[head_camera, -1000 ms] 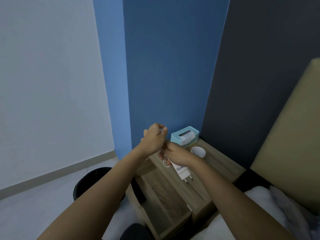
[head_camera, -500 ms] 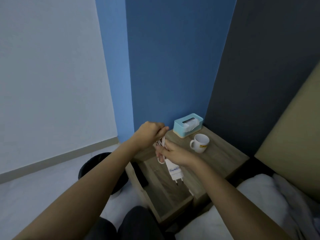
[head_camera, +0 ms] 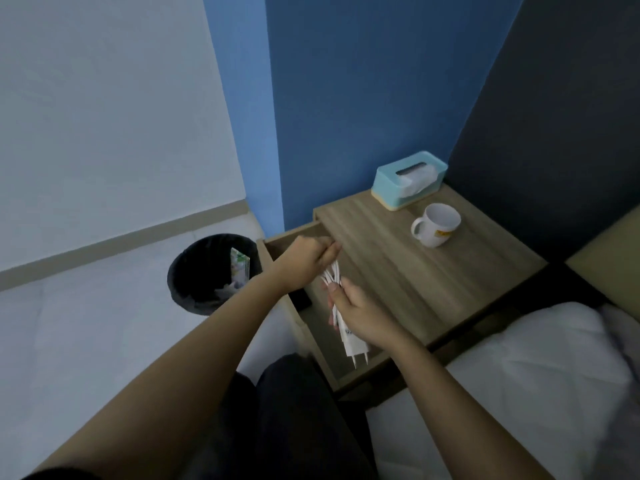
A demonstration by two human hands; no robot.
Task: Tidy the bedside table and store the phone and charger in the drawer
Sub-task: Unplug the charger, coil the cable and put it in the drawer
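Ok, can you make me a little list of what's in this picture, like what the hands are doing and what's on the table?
left hand: pinching the looped white cable
right hand: closed around the white charger, prongs pointing down
drawer: open, under both hands
dark flat thing in drawer: maybe the phone, cannot tell
table: holds a tissue box at the back and a white mug in front of it
bin: on the floor left of the table, rubbish inside
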